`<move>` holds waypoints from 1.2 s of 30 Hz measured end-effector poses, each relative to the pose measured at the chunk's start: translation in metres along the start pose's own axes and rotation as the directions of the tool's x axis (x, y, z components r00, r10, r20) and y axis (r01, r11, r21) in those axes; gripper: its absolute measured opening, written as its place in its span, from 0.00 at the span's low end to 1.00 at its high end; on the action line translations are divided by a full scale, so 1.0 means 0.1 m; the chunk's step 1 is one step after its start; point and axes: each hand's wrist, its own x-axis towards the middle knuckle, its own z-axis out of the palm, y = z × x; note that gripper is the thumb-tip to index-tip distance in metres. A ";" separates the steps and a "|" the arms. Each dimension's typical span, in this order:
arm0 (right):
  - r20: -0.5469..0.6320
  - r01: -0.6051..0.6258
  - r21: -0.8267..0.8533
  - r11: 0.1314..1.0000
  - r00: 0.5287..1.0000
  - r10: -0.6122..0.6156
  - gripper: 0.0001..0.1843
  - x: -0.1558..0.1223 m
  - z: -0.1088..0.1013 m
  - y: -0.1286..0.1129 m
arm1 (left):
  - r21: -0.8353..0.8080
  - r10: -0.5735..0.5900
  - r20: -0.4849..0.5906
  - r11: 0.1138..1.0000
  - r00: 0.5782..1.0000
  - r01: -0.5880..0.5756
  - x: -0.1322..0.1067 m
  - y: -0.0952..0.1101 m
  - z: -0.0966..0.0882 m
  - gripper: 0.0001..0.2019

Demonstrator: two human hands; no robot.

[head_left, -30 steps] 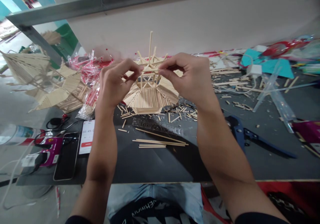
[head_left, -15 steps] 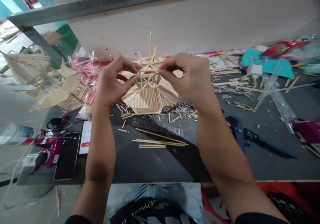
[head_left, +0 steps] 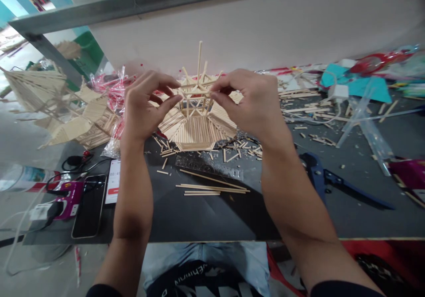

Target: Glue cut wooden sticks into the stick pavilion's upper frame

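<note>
Over stick model, right hand pinching frame

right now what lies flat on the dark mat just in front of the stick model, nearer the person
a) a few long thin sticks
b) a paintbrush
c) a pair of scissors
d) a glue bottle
a, a few long thin sticks lie side by side on the dark mat, just on the person's side of the stick model.

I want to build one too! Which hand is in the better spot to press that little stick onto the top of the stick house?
Probably the right hand: its fingertips pinch a thin stick at the top frame of the stick model. The left hand is open beside the frame, fingers apart.
</note>
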 end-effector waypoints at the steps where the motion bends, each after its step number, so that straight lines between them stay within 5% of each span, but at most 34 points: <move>1: 0.004 0.000 0.002 1.000 1.000 0.000 0.06 0.00 0.00 0.01 | 0.003 0.044 0.005 0.999 0.999 -0.044 0.00 -0.01 -0.01 0.10; 11: -0.014 0.010 -0.014 1.000 1.000 -0.010 0.06 0.00 0.01 -0.01 | 0.119 0.208 -0.005 0.971 0.978 -0.206 0.02 0.02 0.05 0.09; 23: -0.021 0.007 -0.036 0.999 1.000 -0.007 0.06 -0.01 0.02 0.01 | 0.336 0.053 0.101 0.938 0.993 -0.084 0.03 0.26 0.00 0.08; 36: -0.092 -0.034 0.068 0.997 0.995 0.040 0.10 -0.04 0.04 0.09 | 0.252 0.054 0.084 0.965 0.995 -0.073 0.00 0.18 0.00 0.06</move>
